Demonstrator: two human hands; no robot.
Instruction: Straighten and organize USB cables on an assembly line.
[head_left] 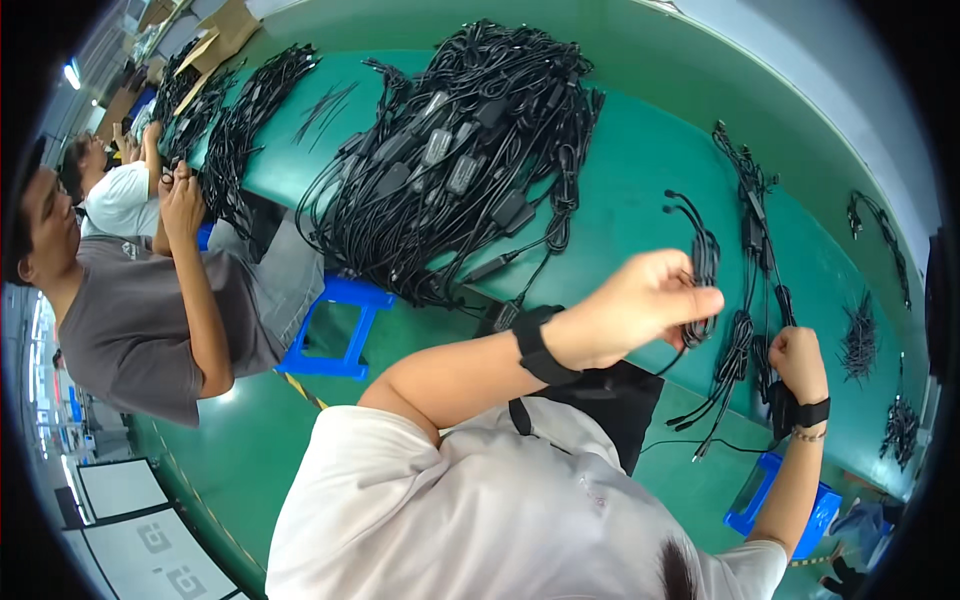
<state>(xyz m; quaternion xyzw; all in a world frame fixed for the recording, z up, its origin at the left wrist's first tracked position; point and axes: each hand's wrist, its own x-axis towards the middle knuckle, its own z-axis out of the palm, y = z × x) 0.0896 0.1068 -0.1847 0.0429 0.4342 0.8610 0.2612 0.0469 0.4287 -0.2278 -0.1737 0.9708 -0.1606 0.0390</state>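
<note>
- Left hand is raised over the green table, fingers curled round a looped black cable. The grip is narrow, thumb pressed over the top of the loops, and the coil sticks out past the fingertips on the side away from the wrist.
- Right hand is balled into a tight fist round the trailing end of the cable, lower and off to the side of the left grip. A strand runs from under the left fingers down toward it.
- Just beyond both grips, a row of bundled cables lies on the table, touching or nearly touching the held coil (hard to tell which, it's all black on black).
- Below the right fist a few loose plug ends dangle off the table edge.
- Well away from the left grip, up and to the left, sits a big tangled cable pile with small grey boxes mixed in.
- Further right of the right fist, small bunches of short ties lie on the table.
- Both wrists have black straps on them.
- Far off to the left, a person in a grey shirt sits at the same table with hands up at another cable heap, next to a blue stool.
</note>
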